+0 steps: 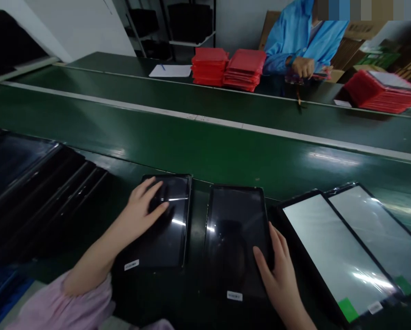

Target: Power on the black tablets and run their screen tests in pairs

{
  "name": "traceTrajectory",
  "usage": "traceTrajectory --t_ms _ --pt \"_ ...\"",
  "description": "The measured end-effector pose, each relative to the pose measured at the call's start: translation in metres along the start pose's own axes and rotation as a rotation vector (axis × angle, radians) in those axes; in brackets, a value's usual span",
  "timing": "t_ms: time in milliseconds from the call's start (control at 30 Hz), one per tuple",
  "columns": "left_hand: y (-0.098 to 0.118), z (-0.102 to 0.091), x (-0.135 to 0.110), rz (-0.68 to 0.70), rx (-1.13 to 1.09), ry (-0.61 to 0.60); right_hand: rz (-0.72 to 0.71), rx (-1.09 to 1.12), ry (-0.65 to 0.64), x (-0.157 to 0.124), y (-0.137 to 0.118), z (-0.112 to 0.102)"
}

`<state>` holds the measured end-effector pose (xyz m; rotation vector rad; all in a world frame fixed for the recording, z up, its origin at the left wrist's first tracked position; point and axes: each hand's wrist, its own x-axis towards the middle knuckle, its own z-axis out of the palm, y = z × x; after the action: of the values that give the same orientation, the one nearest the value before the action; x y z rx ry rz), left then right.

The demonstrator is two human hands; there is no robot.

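Two dark tablets lie side by side on the green bench in front of me. My left hand (144, 208) rests flat on the left tablet (167, 229), fingers spread over its upper left part. My right hand (277, 270) lies with fingers stretched along the right edge of the middle tablet (234, 238). Each tablet carries a small white sticker near its lower edge. Neither hand grips anything.
Two glass panels (332, 250) with pale reflective faces and green tabs lie at the right. A row of dark panels (36, 192) leans at the left. Beyond the green conveyor belt (205, 142), a person in a blue coat (301, 41) works beside stacks of red pouches (227, 66).
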<state>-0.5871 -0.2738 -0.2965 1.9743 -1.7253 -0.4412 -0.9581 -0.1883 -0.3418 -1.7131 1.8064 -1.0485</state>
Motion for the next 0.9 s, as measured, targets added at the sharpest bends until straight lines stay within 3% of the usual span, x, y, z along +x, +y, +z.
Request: traceTrajectory --t_ms 133,300,500,667,900 --pt "0.037 0.033 0.04 0.151 0.208 -0.139 -0.205 -0.194 0.104 0.016 0.0 0.028" --pt "0.064 0.047 0.057 0.177 0.37 -0.117 -0.118 -0.12 0.082 0.056 0.004 0.027" --pt "0.074 0.045 0.056 0.128 0.406 -0.105 -0.066 -0.083 0.078 0.065 0.0 0.025" --pt "0.08 0.049 0.062 0.034 0.307 -0.095 -0.059 -0.039 0.032 0.069 -0.001 0.023" --pt "0.063 0.055 0.052 0.107 0.128 -0.001 -0.08 -0.048 0.043 0.081 0.012 0.012"
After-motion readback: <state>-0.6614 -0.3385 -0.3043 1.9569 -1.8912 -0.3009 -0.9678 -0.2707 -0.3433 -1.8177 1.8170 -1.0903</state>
